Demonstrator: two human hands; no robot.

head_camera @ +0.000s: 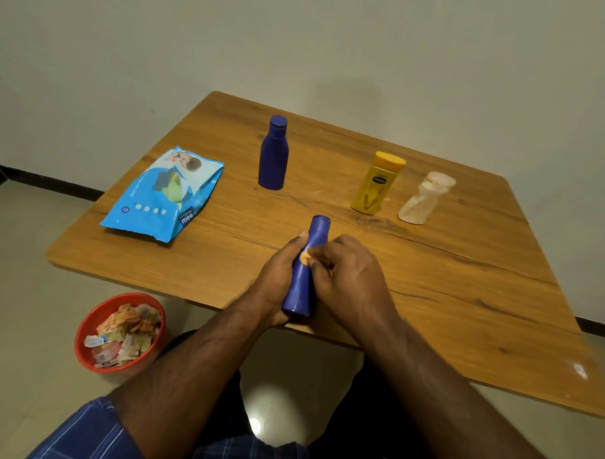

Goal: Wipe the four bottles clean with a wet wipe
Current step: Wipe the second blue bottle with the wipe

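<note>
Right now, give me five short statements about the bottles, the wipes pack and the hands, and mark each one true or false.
1. Both hands hold the blue bottle. True.
2. The yellow Vaseline bottle lies on its side. False: it stands upright.
3. The wet wipes pack lies flat on the table. True.
4. The red bowl sits on the table. False: it is on the floor.
5. The white bottle stands right of the yellow one. True.
</note>
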